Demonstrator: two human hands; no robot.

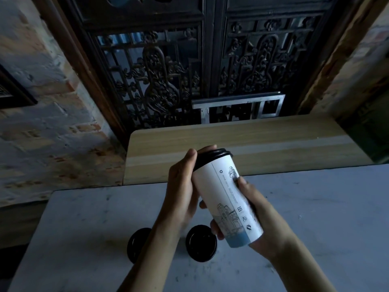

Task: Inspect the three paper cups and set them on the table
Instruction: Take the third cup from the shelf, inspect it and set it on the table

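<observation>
1. Head view: a tall white paper cup (228, 199) with a black lid (212, 158) is held in the air above the grey table (88, 218), tilted so the lid end points away from the person and toward the wooden bench (231, 140) beyond the table.
2. The left hand (182, 186) is curled around the cup's upper part: its thumb lies along the lid's near edge, and fingertips show over the lid's far side and below the cup's left wall.
3. The right hand (261, 216) wraps the lower half of the cup, its thumb pressed on the printed side and its fingers closed under the cup near the pale blue base band.
4. The cup's side shows line drawings, a vertical row of small print and 3 small symbols.
5. 2 more black-lidded cups stand upright on the table below the held cup: one lid (201, 243) sits just under the left wrist, the other lid (137, 244) is further left, partly hidden by the left forearm.
6. Both standing cups are apart from the hands.
</observation>
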